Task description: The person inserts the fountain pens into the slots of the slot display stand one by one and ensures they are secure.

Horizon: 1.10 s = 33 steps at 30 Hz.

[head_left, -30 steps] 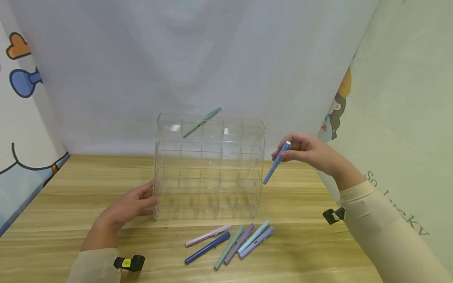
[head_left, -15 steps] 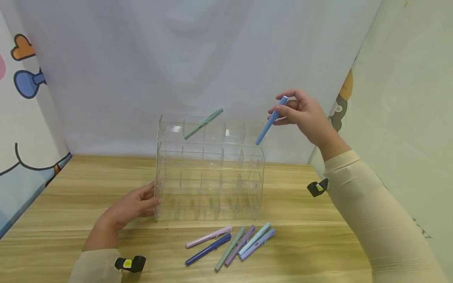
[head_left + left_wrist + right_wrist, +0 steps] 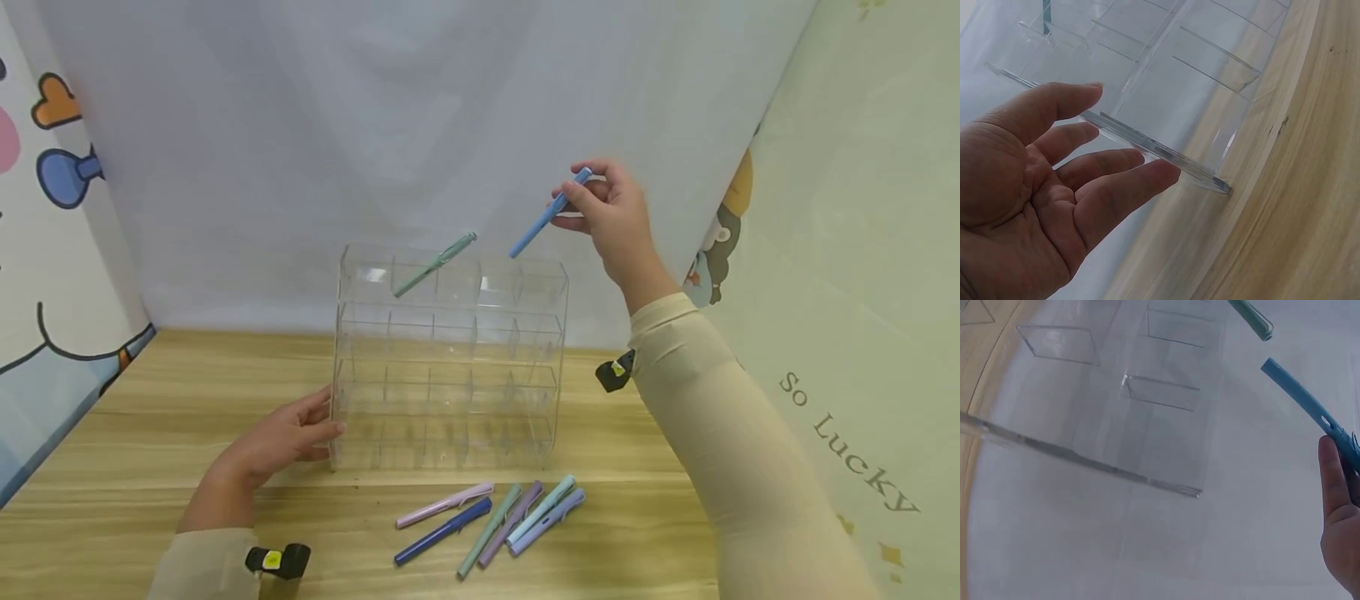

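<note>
High at the right, my right hand (image 3: 611,212) pinches a light blue pen (image 3: 531,235) between thumb and fingers. The pen slants with its lower end just above the top tier of a clear acrylic rack (image 3: 450,312). My left hand (image 3: 281,433) rests at the rack's lower left side. In the left wrist view its loosely bent fingers (image 3: 1129,190) lie by the edge of the side panel, the thumb across it. A green pen (image 3: 435,265) leans in the top tier of the rack. In the right wrist view the light blue pen (image 3: 1300,395) points toward the green pen (image 3: 1252,319).
On the wooden table (image 3: 180,400) before the rack lie several pens: pink (image 3: 444,505), dark blue (image 3: 442,532), green (image 3: 489,533), purple (image 3: 512,525), pale blue (image 3: 542,510) and lavender (image 3: 547,522). A white curtain (image 3: 300,125) hangs behind.
My right hand has lifted the light blue pen from beside the rack and brought it up and left, above the top tier. The left hand stays at the rack's side.
</note>
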Each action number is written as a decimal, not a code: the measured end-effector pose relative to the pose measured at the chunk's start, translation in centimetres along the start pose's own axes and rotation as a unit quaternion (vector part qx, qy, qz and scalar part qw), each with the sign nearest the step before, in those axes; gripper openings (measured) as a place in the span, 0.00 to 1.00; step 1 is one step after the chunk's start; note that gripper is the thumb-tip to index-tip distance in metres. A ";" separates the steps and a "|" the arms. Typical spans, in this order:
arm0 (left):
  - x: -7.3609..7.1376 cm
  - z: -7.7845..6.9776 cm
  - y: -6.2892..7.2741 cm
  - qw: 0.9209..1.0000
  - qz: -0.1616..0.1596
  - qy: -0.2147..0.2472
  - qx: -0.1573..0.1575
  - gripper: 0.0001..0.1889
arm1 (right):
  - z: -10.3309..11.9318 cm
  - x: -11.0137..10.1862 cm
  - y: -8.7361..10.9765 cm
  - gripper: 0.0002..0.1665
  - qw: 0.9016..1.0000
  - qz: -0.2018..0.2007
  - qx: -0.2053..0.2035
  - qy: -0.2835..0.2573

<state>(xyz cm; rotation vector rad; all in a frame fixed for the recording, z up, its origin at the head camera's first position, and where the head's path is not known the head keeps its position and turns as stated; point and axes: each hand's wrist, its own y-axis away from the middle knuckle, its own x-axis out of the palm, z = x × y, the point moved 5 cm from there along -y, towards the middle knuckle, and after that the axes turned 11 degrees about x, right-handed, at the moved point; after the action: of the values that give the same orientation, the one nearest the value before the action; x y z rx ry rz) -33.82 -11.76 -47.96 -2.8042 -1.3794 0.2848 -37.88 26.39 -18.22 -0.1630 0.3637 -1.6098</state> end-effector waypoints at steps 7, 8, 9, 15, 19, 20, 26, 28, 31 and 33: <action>0.3 -0.3 -0.3 1.000 -0.002 0.002 0.004 0.43 | -2.5 1.7 0.1 0.20 0.999 -0.045 -0.022 -0.009; 0.4 -0.2 -0.3 1.000 -0.002 0.003 0.003 0.43 | -2.9 1.9 0.2 0.21 0.998 -0.050 -0.023 -0.007; 0.5 -0.2 -0.3 1.000 -0.002 0.003 0.003 0.42 | -3.3 2.1 0.3 0.22 0.998 -0.053 -0.021 -0.004; 0.5 0.1 -0.5 1.000 -0.001 0.002 0.003 0.42 | -5.0 3.6 0.6 0.22 0.999 -0.047 -0.009 0.014; 0.4 0.5 -0.5 1.000 -0.001 0.006 -0.002 0.44 | -5.7 4.5 0.6 0.22 0.999 -0.029 -0.008 0.014; 0.4 0.6 -0.6 1.000 -0.002 0.008 -0.003 0.44 | -5.9 4.7 0.7 0.21 1.000 -0.025 -0.008 0.014; 0.4 0.2 -0.5 1.000 0.003 0.008 0.004 0.44 | -6.8 5.2 1.0 0.17 1.000 -0.011 0.009 0.015; 0.4 0.0 -0.5 1.000 0.004 0.005 0.006 0.44 | -7.0 5.2 1.2 0.17 1.000 -0.010 0.016 0.020; 0.4 -0.1 -0.4 1.000 0.002 -0.002 0.006 0.44 | -7.3 5.2 1.2 0.17 0.999 -0.009 0.025 0.025; 0.4 -0.1 -0.4 1.000 0.001 -0.002 0.007 0.44 | -7.4 5.3 1.2 0.17 0.999 -0.008 0.029 0.028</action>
<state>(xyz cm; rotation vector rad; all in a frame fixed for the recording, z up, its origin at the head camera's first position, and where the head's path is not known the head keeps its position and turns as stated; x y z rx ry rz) -33.83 -11.20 -47.91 -2.7965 -1.3698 0.2995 -39.52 22.13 -26.13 -0.0766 0.3598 -1.6416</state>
